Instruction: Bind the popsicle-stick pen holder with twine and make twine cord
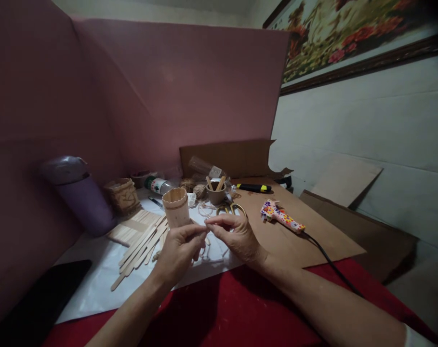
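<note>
My left hand [180, 248] and my right hand [236, 237] meet over the white sheet, fingertips pinched close together. Whatever sits between those fingertips is too small to make out. Just behind my left hand stands a round cup [176, 209] of pale wooden sticks, with a scalloped rim and a twine band below it. Scissors [238, 210] with gold handles lie beyond my right hand. To the left, wooden craft sticks [141, 246] are spread in a loose fan.
A patterned glue gun [282, 217] with a black cord rests on the cardboard [323, 241] at right. Behind are a small pot [216, 195] holding sticks, plastic bottles [161, 185] and a yellow-black tool handle [254, 188]. A purple tumbler [85, 202] stands at left.
</note>
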`<move>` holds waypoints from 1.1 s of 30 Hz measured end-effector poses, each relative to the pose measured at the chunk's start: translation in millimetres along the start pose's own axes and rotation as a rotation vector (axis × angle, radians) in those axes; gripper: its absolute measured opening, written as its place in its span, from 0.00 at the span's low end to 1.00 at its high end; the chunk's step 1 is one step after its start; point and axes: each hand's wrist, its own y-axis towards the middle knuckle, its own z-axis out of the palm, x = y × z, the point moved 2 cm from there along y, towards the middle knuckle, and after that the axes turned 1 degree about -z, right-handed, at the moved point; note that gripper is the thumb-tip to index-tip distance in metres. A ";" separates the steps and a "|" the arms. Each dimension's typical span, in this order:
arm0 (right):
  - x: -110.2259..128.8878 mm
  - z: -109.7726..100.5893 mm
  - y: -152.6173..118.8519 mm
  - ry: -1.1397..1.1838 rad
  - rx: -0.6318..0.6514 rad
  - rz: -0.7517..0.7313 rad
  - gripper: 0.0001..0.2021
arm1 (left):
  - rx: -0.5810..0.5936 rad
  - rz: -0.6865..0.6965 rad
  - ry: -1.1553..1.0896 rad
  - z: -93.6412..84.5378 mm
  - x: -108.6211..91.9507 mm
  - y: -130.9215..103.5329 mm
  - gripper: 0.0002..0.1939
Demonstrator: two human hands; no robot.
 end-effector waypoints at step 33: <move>-10.4 12.2 -7.1 0.352 0.025 0.412 0.16 | -0.110 0.280 0.346 0.1 -2.5 -1.4 0.08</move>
